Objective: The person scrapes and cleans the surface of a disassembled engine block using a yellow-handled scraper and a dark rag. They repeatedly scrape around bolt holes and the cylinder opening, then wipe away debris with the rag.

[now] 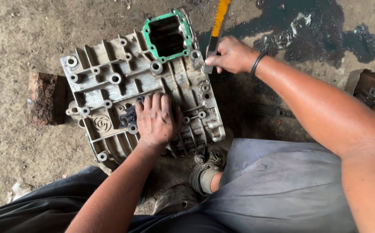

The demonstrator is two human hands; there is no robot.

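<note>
both hands busy: left hand lay flat and open on the ribbed grey cast-metal housing, right hand gripped a yellow-handled flat blade at its green-gasketed edge

We crouch over a housing on the ground, one hand on it, one at its far right edge.

Our left hand lies flat on the middle of the ribbed housing; a gasket sits on its far end. Our right hand holds a blade at the housing's far right corner. A brick lies just left of the housing; a spill spreads behind to the right.
</note>
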